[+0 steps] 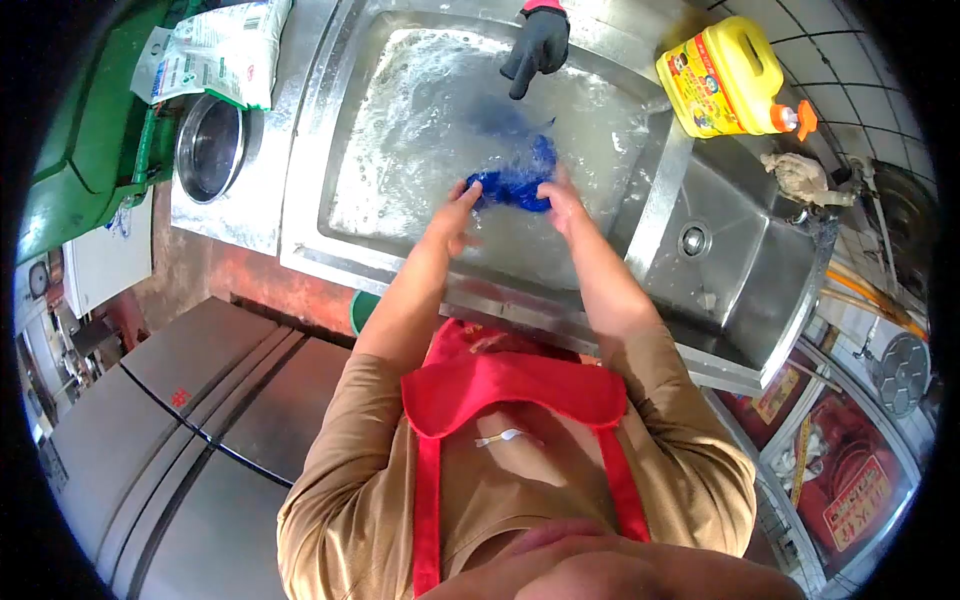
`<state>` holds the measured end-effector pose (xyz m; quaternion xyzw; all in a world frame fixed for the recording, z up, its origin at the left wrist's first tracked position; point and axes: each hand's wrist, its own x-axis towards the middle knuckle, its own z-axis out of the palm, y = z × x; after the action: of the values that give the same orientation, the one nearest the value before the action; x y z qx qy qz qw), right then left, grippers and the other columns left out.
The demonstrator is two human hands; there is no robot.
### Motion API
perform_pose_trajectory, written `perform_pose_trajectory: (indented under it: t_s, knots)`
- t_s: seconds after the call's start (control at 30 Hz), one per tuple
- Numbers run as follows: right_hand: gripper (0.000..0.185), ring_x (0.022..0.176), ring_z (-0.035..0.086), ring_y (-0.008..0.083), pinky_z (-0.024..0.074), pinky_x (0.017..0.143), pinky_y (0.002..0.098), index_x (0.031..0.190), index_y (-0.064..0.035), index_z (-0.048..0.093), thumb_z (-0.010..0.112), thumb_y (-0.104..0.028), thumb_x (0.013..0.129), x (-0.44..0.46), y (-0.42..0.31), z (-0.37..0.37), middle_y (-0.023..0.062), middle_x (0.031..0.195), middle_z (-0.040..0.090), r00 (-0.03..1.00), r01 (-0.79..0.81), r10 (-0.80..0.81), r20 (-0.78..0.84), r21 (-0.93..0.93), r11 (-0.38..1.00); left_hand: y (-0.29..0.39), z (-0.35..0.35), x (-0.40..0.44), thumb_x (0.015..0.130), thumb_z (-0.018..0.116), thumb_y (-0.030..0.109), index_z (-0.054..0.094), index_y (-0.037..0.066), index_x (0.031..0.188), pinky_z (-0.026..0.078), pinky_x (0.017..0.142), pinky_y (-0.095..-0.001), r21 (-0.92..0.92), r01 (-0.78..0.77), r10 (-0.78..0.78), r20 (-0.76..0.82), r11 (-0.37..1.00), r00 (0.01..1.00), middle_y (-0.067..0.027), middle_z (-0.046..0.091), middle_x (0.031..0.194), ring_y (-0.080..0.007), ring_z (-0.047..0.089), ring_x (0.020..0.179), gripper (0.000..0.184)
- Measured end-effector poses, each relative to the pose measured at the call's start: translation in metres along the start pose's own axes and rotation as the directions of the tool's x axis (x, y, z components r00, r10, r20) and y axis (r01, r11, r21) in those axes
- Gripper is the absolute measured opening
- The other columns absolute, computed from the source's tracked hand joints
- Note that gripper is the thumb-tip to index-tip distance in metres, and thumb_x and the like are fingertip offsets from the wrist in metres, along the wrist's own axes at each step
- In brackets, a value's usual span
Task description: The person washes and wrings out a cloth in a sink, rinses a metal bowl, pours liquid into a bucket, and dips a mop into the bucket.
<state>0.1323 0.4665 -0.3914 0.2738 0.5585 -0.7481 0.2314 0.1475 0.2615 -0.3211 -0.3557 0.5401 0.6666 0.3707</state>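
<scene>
A wet blue cloth (515, 190) is stretched between my two hands, partly in the cloudy, sudsy water of a large steel sink (335, 150). My left hand (458, 215) grips the cloth's left end between thumb and fingers. At its right end, my right hand (563, 200) is closed on the cloth. Part of the cloth fades into the murky water beyond my hands. Over the far side of the sink, a dark grey glove (540, 50) with a pink cuff points down toward the water; whether a hand is inside I cannot tell.
On the right is a smaller steel basin (735, 235) with a drain. Behind it stands a yellow detergent jug (705, 85) with an orange cap, near a crumpled rag (795, 178). A round metal pan (210, 150) and a white bag (225, 55) sit on the left ledge.
</scene>
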Motion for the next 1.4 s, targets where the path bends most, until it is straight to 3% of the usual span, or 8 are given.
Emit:
perform_pose_trajectory:
  t_s: [0.23,0.5,0.73,0.83,0.93,0.97,1.03,1.4]
  knots:
    - [0.041,0.088,0.055,0.019,0.0441,0.077,0.0303,0.108,-0.0042,0.052,0.059,-0.009,0.068,-0.099,-0.05,0.097,0.007,0.097,0.055,0.954,-0.061,-0.008,0.299,0.22,0.974,-0.01,-0.009,0.038,0.086,0.036,0.058,0.051,0.002,0.107,0.043,0.085,-0.0477,-0.592,0.344,0.147,0.626,0.729,0.766,-0.0152,0.058,0.102,-0.0322,0.056,0.092,0.062]
    - [0.025,0.067,0.057,0.0381,0.0459,0.06,0.0436,0.091,-0.0057,0.051,0.059,-0.028,0.081,-0.077,-0.048,0.086,0.0192,0.072,0.057,0.679,0.505,-0.716,0.164,-0.812,0.293,-0.003,0.037,0.007,0.089,0.04,0.024,0.055,0.008,0.092,0.048,0.072,-0.0387,-0.773,0.062,0.146,0.197,0.631,0.969,-0.0101,0.059,0.086,-0.024,0.058,0.075,0.022]
    - [0.031,0.096,0.052,0.0359,0.0466,0.073,0.0416,0.101,-0.0053,0.047,0.056,-0.026,0.08,-0.02,-0.033,0.005,0.0207,0.104,0.054,0.894,0.078,-0.446,0.055,-0.996,0.035,-0.005,0.036,0.002,0.084,0.058,0.031,0.051,0.007,0.108,0.049,0.07,-0.0356,-0.102,-0.308,0.294,-0.132,0.946,0.947,-0.0106,0.056,0.101,-0.0239,0.058,0.086,0.034]
    - [0.038,0.1,0.051,0.0349,0.0457,0.077,0.0427,0.11,-0.0063,0.047,0.057,-0.023,0.078,-0.009,-0.02,-0.005,0.0199,0.107,0.054,0.897,-0.111,-0.397,-0.192,-0.97,0.217,-0.03,0.002,0.035,0.079,0.062,0.036,0.045,0.01,0.123,0.045,0.08,-0.043,0.847,-0.325,0.694,-0.07,0.421,0.717,-0.0139,0.051,0.114,-0.0279,0.05,0.104,0.054]
    - [0.042,0.099,0.054,0.028,0.0464,0.078,0.0427,0.115,-0.0081,0.047,0.06,-0.019,0.076,0.016,0.036,0.01,0.0147,0.107,0.056,0.937,0.13,-0.205,-0.282,-0.262,0.956,-0.008,0.014,0.004,0.079,0.061,0.043,0.039,0.013,0.13,0.042,0.088,-0.0426,0.317,-0.099,0.14,-0.11,0.943,0.984,-0.0159,0.047,0.123,-0.0303,0.041,0.117,0.064]
    - [0.043,0.093,0.057,0.0242,0.048,0.078,0.0404,0.116,-0.008,0.048,0.06,-0.016,0.075,0.003,0.012,0.021,0.011,0.104,0.057,0.92,-0.392,0.384,0.079,0.22,0.893,0.001,0.023,-0.009,0.079,0.06,0.045,0.04,0.013,0.129,0.041,0.089,-0.0419,0.054,0.058,-0.054,-0.077,0.997,0.996,-0.0156,0.047,0.124,-0.03,0.04,0.118,0.063]
    - [0.041,0.087,0.059,0.0232,0.0497,0.077,0.0374,0.114,-0.0064,0.049,0.059,-0.008,0.074,-0.034,-0.005,0.058,0.0092,0.1,0.058,0.978,-0.165,0.089,0.19,0.432,0.887,-0.008,0.013,0.019,0.082,0.052,0.05,0.044,0.007,0.124,0.042,0.09,-0.0421,-0.219,0.026,-0.009,0.08,0.975,0.997,-0.0142,0.051,0.119,-0.0288,0.05,0.108,0.06]
    - [0.027,0.076,0.061,0.0276,0.047,0.069,0.0348,0.087,-0.0054,0.062,0.063,-0.031,0.078,-0.094,-0.046,0.11,0.0154,0.084,0.062,0.784,0.478,-0.616,0.081,-0.711,0.515,-0.003,0.035,0.008,0.088,0.042,0.029,0.056,0.007,0.1,0.046,0.075,-0.0344,-0.593,-0.1,0.195,0.098,0.799,0.976,-0.01,0.059,0.092,-0.0234,0.056,0.083,0.029]
